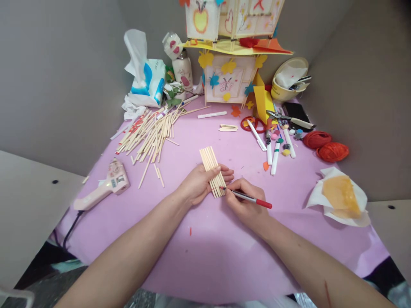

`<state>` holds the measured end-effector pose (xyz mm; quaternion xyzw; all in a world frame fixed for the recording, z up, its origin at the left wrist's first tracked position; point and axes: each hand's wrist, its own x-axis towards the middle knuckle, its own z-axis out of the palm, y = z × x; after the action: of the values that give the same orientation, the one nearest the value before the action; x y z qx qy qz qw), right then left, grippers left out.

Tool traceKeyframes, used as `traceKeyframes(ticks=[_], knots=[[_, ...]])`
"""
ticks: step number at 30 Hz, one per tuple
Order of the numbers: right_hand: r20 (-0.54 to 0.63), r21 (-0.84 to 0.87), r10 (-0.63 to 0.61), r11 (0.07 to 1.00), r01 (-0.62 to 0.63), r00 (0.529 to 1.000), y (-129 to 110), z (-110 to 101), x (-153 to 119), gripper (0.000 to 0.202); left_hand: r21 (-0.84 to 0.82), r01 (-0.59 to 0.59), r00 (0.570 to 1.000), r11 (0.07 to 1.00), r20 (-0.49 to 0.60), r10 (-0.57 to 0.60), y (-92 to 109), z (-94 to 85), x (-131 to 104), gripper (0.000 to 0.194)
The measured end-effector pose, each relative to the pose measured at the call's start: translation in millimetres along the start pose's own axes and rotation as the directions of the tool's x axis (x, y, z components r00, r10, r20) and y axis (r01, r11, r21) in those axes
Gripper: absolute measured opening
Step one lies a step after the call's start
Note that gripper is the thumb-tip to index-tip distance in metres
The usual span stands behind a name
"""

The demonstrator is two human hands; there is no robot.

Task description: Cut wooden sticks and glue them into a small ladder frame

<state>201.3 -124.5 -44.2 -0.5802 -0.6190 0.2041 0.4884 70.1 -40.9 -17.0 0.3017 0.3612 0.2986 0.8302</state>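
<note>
A flat row of pale wooden sticks [210,160], laid side by side, rests in my left hand [202,182]. The thumb presses on top of the sticks and the fingers stretch out beneath them. My right hand [245,199] is closed around a red marker [248,197]. The marker's tip is at the lower part of the sticks, where small red marks show. Both hands are close together over the front middle of the pink table [205,256].
Loose sticks [157,132] and a glue gun [104,186] lie left. A decorated paper house [227,79] stands at the back. Right are red scissors [245,124], white markers [275,158], pliers [290,119], red yarn [332,152] and crumpled paper with an orange patch [342,196].
</note>
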Motion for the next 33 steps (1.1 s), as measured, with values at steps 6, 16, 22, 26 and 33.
traceKeyframes(ticks=[6,16,22,26,33], knots=[[0.010,-0.010,-0.034,0.999,0.034,0.999,-1.6,-0.5,1.3,0.004,0.006,-0.012,1.000,1.000,0.005,0.012,-1.4,-1.1,-0.1,0.011],[0.012,-0.016,-0.037,0.999,0.037,0.999,-3.3,-1.2,1.5,0.004,0.004,-0.008,1.000,1.000,-0.002,0.008,0.0,0.1,0.1,0.011],[0.009,-0.010,-0.006,1.000,0.006,1.000,-4.3,-1.1,2.3,0.005,0.006,-0.002,1.000,1.000,-0.008,0.002,-0.3,0.2,0.0,0.011],[0.011,0.004,0.023,1.000,-0.023,1.000,-4.2,-1.7,1.6,0.003,0.000,0.002,1.000,1.000,0.000,-0.002,0.0,-0.2,0.2,0.011],[0.011,0.013,-0.006,1.000,0.006,1.000,-1.0,-0.5,0.8,0.004,0.006,-0.005,1.000,1.000,0.000,0.005,-0.8,-0.5,0.1,0.011]])
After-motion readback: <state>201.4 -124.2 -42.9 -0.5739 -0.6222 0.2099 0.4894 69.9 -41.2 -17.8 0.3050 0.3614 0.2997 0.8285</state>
